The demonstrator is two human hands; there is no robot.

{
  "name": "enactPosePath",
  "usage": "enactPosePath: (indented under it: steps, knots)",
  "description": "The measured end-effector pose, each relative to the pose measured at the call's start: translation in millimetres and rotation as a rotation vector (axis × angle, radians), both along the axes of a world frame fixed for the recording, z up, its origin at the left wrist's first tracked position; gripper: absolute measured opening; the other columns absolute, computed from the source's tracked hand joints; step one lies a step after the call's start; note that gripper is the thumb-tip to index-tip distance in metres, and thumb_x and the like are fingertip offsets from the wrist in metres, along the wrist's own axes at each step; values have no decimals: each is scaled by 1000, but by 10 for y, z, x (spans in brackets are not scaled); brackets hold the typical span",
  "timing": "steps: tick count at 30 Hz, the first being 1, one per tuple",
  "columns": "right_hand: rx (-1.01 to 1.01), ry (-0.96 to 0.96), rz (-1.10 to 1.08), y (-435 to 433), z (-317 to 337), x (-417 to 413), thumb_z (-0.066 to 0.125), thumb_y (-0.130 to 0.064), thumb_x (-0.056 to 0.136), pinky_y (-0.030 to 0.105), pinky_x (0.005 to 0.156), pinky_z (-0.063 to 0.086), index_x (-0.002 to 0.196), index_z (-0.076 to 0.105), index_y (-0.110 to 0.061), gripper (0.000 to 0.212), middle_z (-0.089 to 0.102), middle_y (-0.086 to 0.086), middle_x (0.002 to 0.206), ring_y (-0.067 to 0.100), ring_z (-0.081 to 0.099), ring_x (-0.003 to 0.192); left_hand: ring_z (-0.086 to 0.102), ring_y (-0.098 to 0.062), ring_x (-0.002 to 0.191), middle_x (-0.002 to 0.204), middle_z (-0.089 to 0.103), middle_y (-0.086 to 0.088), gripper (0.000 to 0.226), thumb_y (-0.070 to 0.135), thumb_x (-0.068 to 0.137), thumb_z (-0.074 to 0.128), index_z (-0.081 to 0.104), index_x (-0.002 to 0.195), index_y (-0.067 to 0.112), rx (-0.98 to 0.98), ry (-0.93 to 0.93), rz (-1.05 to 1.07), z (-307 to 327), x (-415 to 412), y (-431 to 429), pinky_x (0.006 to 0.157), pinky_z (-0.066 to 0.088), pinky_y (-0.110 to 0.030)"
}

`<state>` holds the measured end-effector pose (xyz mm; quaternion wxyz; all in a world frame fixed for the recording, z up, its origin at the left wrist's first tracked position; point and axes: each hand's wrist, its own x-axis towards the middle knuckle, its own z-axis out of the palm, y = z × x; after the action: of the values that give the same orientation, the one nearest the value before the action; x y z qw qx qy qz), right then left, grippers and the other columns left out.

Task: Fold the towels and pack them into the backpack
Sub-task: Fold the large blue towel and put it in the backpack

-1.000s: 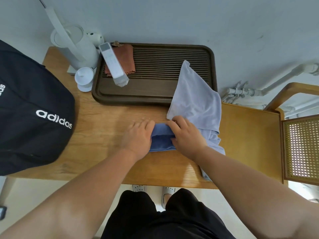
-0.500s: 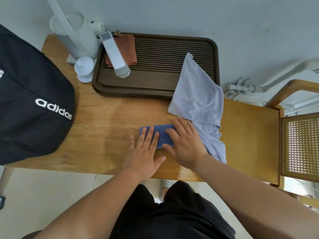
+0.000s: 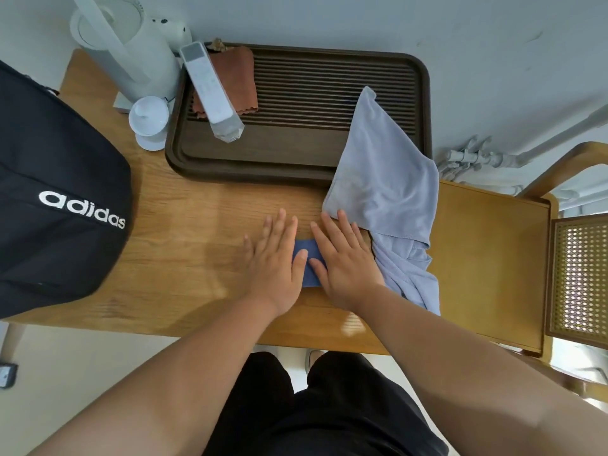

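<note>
The small blue towel (image 3: 307, 263) lies folded and flat under the left hand (image 3: 274, 261) and right hand (image 3: 345, 263), whose straight, spread fingers press it down.

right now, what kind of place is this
Probably a home tea corner: a wooden table carries a slatted tea tray and a white electric kettle, with a cane-backed chair beside it.

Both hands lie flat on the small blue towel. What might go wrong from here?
The blue towel is a small bundle pinned under the left hand and right hand; it may spring open once they lift. The grey towel touches the right hand and drapes over the tray edge, so it may get dragged along.
</note>
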<state>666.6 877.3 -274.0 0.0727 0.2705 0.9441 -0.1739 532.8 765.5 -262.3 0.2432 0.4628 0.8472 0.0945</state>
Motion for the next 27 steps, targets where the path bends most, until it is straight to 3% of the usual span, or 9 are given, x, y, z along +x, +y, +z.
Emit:
enactPosePath:
  steps: [7, 12, 18, 21, 23, 25, 27]
  knots:
    - [-26, 29, -35, 18, -110, 2, 21, -53, 105, 45, 126, 1, 160, 15, -20, 65, 4, 4, 169, 24, -16, 154, -20, -24, 153, 166, -20, 3, 63, 53, 100, 3, -18, 155, 32, -48, 154, 0, -257, 70, -26, 121, -12, -54]
    - [1, -16, -10, 29, -117, -32, 17, -54, 105, 46, 126, 1, 160, 15, -20, 65, 3, 7, 169, 28, -16, 154, -13, -25, 154, 168, -11, 1, 62, 52, 101, 9, -15, 154, 31, -46, 159, -36, -289, 30, -3, 122, -7, -54]
    - [23, -74, 84, 66, 11, -10, 17, -57, 105, 50, 126, 4, 161, 10, -17, 69, -1, 9, 169, 30, -16, 154, -15, -21, 154, 169, -8, 2, 67, 54, 102, 12, -2, 160, 23, -198, 125, -106, -43, -18, 40, 124, -3, -55]
    - [55, -103, 146, 57, 149, 18, 27, -56, 103, 48, 126, 7, 160, 15, -13, 72, 22, 9, 165, 31, 1, 155, 1, -19, 155, 167, 15, 1, 66, 55, 103, 29, 17, 159, 21, -244, 125, -144, 122, -47, 10, 125, 3, -52]
    - [29, -131, 171, 54, 252, 64, 38, -55, 101, 43, 124, 15, 160, 17, -15, 74, 35, 6, 156, 29, 22, 149, 23, -21, 150, 158, 36, -1, 58, 50, 101, 44, 34, 150, 22, -229, 120, -150, 254, -37, -38, 123, 16, -46]
    - [11, -151, 176, 49, 347, 113, 49, -54, 97, 39, 115, 28, 156, 28, -18, 72, 44, 3, 142, 26, 38, 132, 42, -23, 133, 141, 51, 0, 51, 44, 97, 56, 42, 140, 22, -193, 110, -144, 370, -1, -104, 112, 31, -38]
    - [9, -164, 181, 29, 439, 130, 58, -53, 92, 35, 104, 36, 136, 50, -21, 55, 48, 1, 125, 23, 43, 116, 51, -25, 120, 130, 53, -1, 47, 38, 93, 64, 48, 134, 19, -183, 82, -135, 480, 46, -170, 97, 40, -37]
